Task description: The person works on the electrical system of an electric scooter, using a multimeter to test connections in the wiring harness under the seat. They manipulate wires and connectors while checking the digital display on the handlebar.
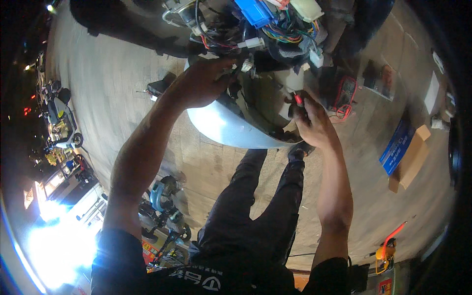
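A curved white scooter panel [216,128], hollow side up, hangs in front of me below a cluster of wires and connectors. My left hand [209,81] reaches over its left rim, fingers curled in by a small white connector [247,65]. Shadow hides what those fingertips grip. At the panel's right side my right hand [313,120] is closed around a slim red-handled tool [298,100] with a thin tip pointing up. Whether it is a screwdriver or a test probe I cannot tell. Above the hands sit a blue connector block [254,12] and a bundle of coloured wires [285,34].
On the paved floor to the right lie a red multimeter [346,91] with a coiled red lead and an open blue-and-brown carton [404,155]. A dark box-like item [161,86] lies left of the panel. Parked scooters [61,115] and a bright light [61,243] are at left.
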`<state>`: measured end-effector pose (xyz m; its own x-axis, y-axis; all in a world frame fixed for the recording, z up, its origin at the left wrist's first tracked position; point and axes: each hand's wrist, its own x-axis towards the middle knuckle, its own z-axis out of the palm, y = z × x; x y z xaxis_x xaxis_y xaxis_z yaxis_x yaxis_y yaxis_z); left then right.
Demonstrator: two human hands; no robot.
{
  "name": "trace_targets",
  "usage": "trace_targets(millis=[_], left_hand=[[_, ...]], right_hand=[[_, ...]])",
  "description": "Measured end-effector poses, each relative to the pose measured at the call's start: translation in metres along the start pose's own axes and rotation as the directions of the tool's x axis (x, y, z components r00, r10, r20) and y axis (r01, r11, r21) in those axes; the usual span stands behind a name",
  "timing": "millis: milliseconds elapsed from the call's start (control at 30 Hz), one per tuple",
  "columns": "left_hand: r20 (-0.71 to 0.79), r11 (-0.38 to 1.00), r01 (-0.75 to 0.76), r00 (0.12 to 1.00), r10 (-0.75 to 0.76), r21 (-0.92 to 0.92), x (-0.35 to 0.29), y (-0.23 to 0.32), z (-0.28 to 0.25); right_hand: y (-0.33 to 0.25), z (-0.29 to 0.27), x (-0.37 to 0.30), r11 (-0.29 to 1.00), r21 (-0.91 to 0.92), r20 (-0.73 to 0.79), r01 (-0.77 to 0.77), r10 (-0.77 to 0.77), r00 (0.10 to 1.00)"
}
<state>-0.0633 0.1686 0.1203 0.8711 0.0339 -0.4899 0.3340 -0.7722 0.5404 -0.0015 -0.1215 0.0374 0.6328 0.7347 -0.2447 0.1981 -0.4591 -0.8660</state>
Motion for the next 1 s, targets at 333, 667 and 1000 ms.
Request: trace_targets(millis=[333, 667, 1000], left_hand=[[0.019, 0.993, 0.106, 0.994, -0.105, -0.058, 0.025, -0.007, 0.029], [0.034, 0.993, 0.007, 0.999, -0.003, -0.118, 0.028, -0.014, 0.023], [0.071, 0.956, 0.051, 0.997, -0.032, -0.289, 0.024, -0.002, 0.020]], right_hand=[[0.015, 0.041, 0.036, 0.907, 0.420, -0.054, 0.028, -0.006, 0.999], [0.003, 0.084, 0.062, 0.387, 0.922, -0.039, 0.014, 0.057, 0.998], [-0.006, 0.076, 0.068, 0.466, 0.865, 0.114, -0.185, 0.177, 0.978]])
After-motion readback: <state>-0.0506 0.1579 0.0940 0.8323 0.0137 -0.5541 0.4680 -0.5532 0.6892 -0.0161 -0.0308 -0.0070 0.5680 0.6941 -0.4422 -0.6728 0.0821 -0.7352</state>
